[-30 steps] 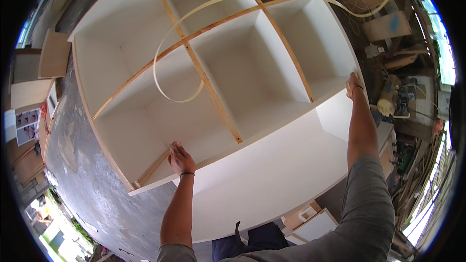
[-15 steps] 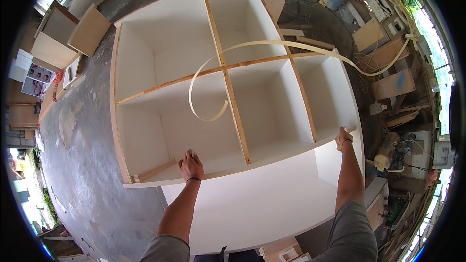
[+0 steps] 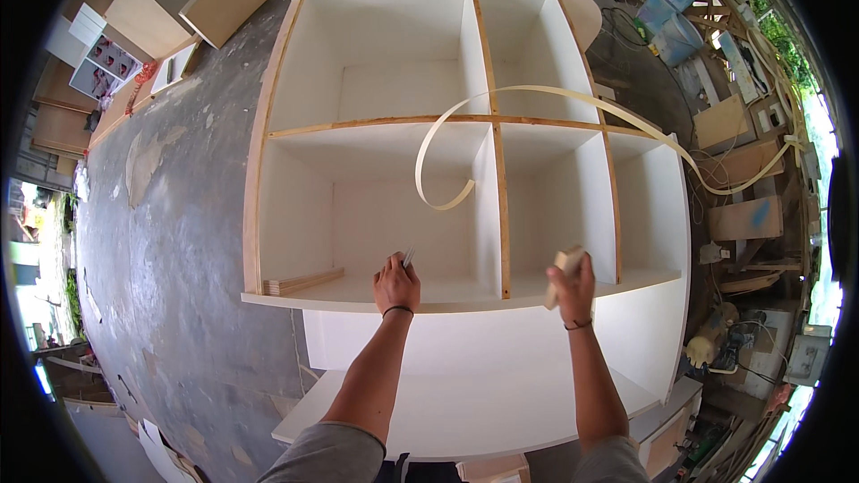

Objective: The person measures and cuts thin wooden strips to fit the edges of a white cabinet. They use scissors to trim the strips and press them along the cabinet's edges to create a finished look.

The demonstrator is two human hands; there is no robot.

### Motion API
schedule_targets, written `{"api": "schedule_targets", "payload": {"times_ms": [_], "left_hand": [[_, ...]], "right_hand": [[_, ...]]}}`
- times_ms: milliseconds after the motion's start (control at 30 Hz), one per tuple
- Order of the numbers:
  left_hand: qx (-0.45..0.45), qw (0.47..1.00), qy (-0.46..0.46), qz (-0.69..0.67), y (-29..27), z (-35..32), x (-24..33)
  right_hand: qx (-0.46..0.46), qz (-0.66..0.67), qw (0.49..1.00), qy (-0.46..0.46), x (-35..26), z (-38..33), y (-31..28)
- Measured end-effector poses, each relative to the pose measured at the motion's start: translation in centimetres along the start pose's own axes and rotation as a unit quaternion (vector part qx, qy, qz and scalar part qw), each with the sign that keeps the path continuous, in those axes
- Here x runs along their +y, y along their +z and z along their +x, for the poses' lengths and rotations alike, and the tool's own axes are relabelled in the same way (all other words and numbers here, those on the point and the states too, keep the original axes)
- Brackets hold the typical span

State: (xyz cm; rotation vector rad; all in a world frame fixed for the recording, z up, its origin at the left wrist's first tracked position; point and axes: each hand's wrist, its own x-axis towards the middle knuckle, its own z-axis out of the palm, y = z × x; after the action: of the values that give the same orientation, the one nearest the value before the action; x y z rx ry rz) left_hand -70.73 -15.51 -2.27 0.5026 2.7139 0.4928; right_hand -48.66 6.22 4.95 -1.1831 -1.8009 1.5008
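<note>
A large white cabinet carcass (image 3: 553, 293) with pale wooden front edges is spread out before me, divided into several compartments. Above its near edge, my left hand (image 3: 396, 283) is closed around a small, thin metallic object (image 3: 409, 258), perhaps a blade; most of it is hidden by the fingers. My right hand (image 3: 575, 291) grips a pale wooden block (image 3: 565, 270) over the near edge, in front of the middle lower compartment. A long cream edging strip (image 3: 528, 88) arches over the dividers and ends in a loose curl.
Thin wooden strips (image 3: 304, 282) lie in the near left compartment. Below the cabinet's edge is a white panel (image 3: 501, 402). Wooden boxes (image 3: 224, 2) stand far left. Plastic tubs (image 3: 677, 39), board offcuts (image 3: 744, 219) and a machine (image 3: 713, 337) crowd the right side.
My right hand has swung left with the block, from the right end of the near edge to its middle. My left hand keeps its grip. The view has shifted.
</note>
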Motion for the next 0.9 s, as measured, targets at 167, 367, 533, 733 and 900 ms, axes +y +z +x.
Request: {"api": "schedule_targets", "payload": {"times_ms": [167, 367, 533, 733, 900], "left_hand": [[-0.011, 1.0, -0.013, -0.001, -0.3, 0.2, -0.3], [0.016, 1.0, 0.014, -0.023, 0.4, 0.2, 0.6], [0.014, 1.0, 0.009, -0.025, 1.3, 0.2, 0.3], [0.0, 1.0, -0.013, -0.009, 1.4, 0.3, 0.5], [0.018, 1.0, -0.011, -0.008, 1.8, 0.0, 0.7]], "right_hand": [[-0.26, -0.032, 0.965, -0.034, -3.9, 8.2, 15.3], [-0.306, -0.192, 0.932, -0.025, 0.6, 16.2, 26.3], [-0.265, -0.169, 0.949, 0.01, 2.4, 16.7, 29.9], [-0.252, -0.057, 0.962, 0.086, -0.5, 15.4, 27.5], [-0.231, -0.044, 0.972, 0.002, -4.0, 12.1, 22.6]]}}
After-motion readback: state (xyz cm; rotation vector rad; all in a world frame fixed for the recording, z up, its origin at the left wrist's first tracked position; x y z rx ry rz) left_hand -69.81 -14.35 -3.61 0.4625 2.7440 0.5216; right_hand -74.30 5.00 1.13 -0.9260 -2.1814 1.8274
